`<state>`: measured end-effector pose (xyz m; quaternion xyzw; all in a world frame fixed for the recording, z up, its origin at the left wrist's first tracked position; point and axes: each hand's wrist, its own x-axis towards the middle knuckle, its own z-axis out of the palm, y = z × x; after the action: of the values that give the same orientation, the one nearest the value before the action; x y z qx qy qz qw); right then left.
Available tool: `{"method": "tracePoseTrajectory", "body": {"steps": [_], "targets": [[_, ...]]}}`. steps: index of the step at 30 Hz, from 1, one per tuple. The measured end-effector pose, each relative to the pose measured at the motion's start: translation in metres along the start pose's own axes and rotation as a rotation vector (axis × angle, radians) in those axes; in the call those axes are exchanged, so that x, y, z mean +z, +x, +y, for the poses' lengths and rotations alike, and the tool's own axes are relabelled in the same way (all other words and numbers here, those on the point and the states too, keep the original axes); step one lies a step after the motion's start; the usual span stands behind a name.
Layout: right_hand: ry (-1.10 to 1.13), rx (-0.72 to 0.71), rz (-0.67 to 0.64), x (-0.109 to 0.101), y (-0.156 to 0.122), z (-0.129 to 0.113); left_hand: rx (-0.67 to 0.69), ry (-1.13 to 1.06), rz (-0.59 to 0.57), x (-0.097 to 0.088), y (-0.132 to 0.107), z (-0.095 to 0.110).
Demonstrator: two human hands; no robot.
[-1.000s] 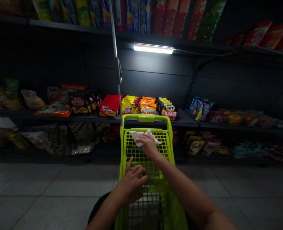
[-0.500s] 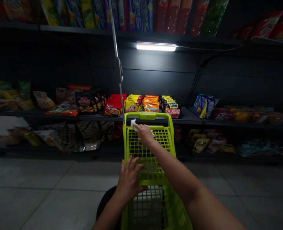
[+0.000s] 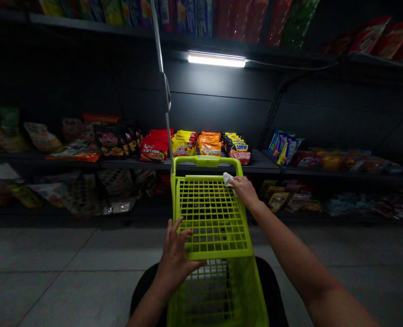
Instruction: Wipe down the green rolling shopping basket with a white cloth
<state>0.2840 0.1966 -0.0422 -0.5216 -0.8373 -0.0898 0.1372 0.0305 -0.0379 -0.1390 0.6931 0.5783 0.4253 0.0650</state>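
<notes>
A lime-green plastic shopping basket cart (image 3: 215, 253) stands right before me, with a grid panel and a handle loop at its far end. My right hand (image 3: 245, 190) is closed on a crumpled white tissue (image 3: 227, 179), which touches the top right corner of the grid panel's frame. Against the left side of the cart rests my left hand (image 3: 176, 254), fingers spread and thumb reaching over the frame bar; it holds nothing. A thin metal pole (image 3: 160, 59) rises from the cart's far left corner.
Behind the cart runs a dark shelf (image 3: 259, 164) with red, yellow, orange and black snack packets (image 3: 210, 144). More bags lie on the shelves above and below. A lit tube lamp (image 3: 216, 59) hangs under the upper shelf. Grey floor tiles (image 3: 78, 254) surround the cart.
My right hand has moved with the tissue from the left end of the panel's top edge to its right end. My left hand stays at the cart's left side, slightly shifted.
</notes>
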Motion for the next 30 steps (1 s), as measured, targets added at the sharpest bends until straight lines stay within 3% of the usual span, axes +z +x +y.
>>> {"method": "tracePoseTrajectory", "body": {"steps": [2,5,9,11,13,15,18,20,23,26,30], "targets": [[0.024,0.047,-0.017,0.000,0.003,-0.007,0.018,-0.050,0.002,0.003,-0.001,-0.002],[0.128,0.003,-0.027,0.007,0.002,-0.057,0.053,-0.088,-0.016,0.004,0.000,-0.005],[0.361,-0.370,-0.065,0.022,-0.032,-0.139,0.080,-0.103,-0.017,0.001,-0.001,-0.012],[0.429,-0.566,-0.100,0.026,-0.042,-0.161,0.096,-0.101,-0.010,-0.001,-0.002,-0.016],[0.441,-0.682,-0.105,0.025,-0.032,-0.166,0.114,-0.102,-0.014,-0.002,-0.003,-0.018],[0.369,-0.629,-0.064,0.021,-0.001,-0.162,0.100,-0.104,-0.037,-0.002,-0.003,-0.018],[0.210,-0.359,0.012,0.017,0.050,-0.157,0.049,-0.083,-0.027,0.000,-0.003,-0.016],[0.168,-0.272,0.022,0.018,0.061,-0.163,0.020,-0.069,-0.004,0.002,-0.002,-0.016],[0.151,-0.363,-0.033,0.021,0.031,-0.177,0.007,-0.055,0.008,0.004,-0.001,-0.018],[0.177,-0.491,-0.141,0.017,-0.036,-0.184,0.013,-0.046,0.015,0.005,-0.002,-0.019],[0.330,-0.677,-0.269,0.001,-0.113,-0.163,-0.001,-0.076,-0.004,0.004,-0.005,-0.017]]}}
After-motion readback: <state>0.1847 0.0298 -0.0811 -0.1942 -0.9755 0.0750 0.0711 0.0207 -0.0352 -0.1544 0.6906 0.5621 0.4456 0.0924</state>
